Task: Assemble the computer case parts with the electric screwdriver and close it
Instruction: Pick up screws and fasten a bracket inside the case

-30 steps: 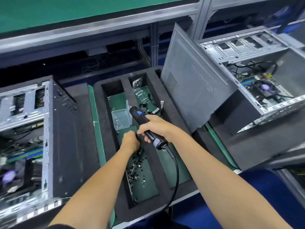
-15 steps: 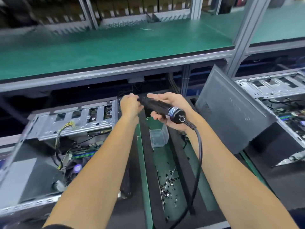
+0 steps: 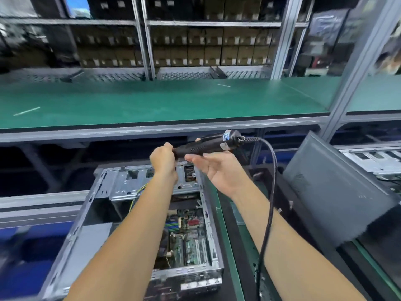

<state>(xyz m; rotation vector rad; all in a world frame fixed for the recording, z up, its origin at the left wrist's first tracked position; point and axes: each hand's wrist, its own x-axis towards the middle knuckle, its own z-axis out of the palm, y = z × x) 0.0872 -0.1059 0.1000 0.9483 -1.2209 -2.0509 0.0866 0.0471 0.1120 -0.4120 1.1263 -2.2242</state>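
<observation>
The person's two bare forearms reach up and forward over the bench, and both hands meet at a black, rod-shaped electric screwdriver [image 3: 206, 144], which lies nearly level in the air, its tip end to the left and its cord end raised slightly to the right. The left hand [image 3: 163, 158] is curled closed around the tip end of the tool, knuckles toward the camera; whether it also pinches a screw there cannot be told, since the fingers hide the tip. The right hand [image 3: 218, 168] is turned palm up beneath the tool's body, its fingers fairly straight and spread loosely, cradling the barrel more than clamping it. A black coiled-then-smooth power cord [image 3: 270, 203] leaves the right end of the tool, arcs over and drops past the right forearm to the bottom of the view. Directly below the hands lies an open grey metal computer case [image 3: 121, 187] on its side, its green motherboard [image 3: 191, 240] and yellow wires exposed. To the right, a dark grey flat side panel [image 3: 338, 187] leans tilted, well apart from the hands. Behind the hands runs a green-topped shelf [image 3: 152, 101] on a metal frame.
</observation>
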